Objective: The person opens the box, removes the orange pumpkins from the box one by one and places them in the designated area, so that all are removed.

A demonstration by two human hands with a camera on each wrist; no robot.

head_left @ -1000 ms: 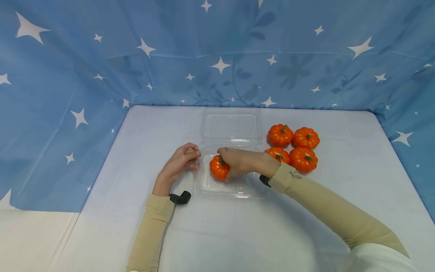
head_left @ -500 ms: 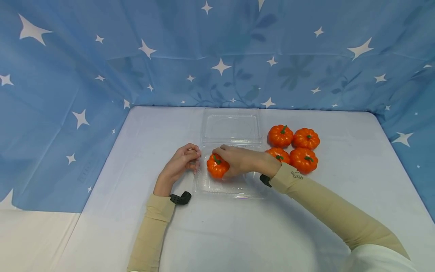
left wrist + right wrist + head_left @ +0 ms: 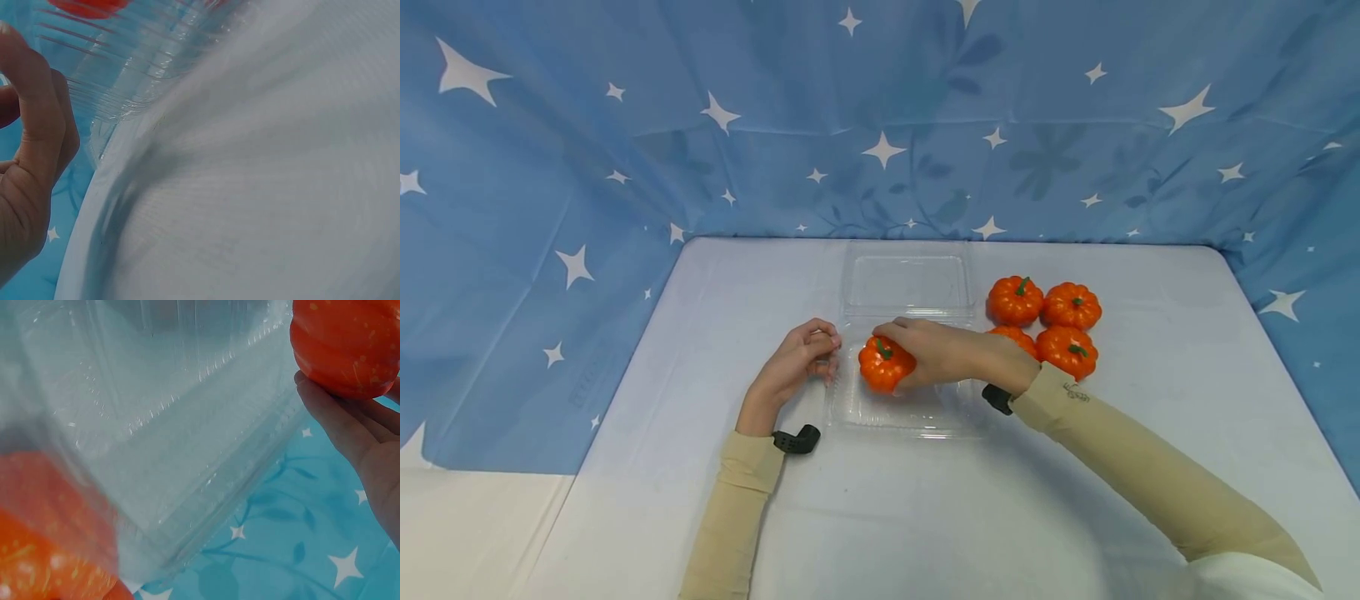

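In the head view my right hand (image 3: 936,352) holds an orange toy pumpkin (image 3: 883,367) with a green stem over the left part of a clear plastic clamshell box (image 3: 917,414). The right wrist view shows my fingers against the side of that pumpkin (image 3: 347,347), above the clear box wall (image 3: 206,456). My left hand (image 3: 793,360) stays beside the box's left edge, its fingers loosely bent. In the left wrist view those fingers (image 3: 40,119) lie close to the ribbed box wall (image 3: 144,69), and no object shows between them.
Right of the box several more toy pumpkins sit in a cluster, one at the back left (image 3: 1015,302) and one at the front right (image 3: 1066,352); my right forearm partly covers another. The box lid (image 3: 907,282) lies folded back. A blue star-patterned curtain (image 3: 880,117) borders the white table (image 3: 715,283).
My right hand has shifted the pumpkin slightly left, then a little back right, and its stem now shows more. The left hand stays in place beside the box.
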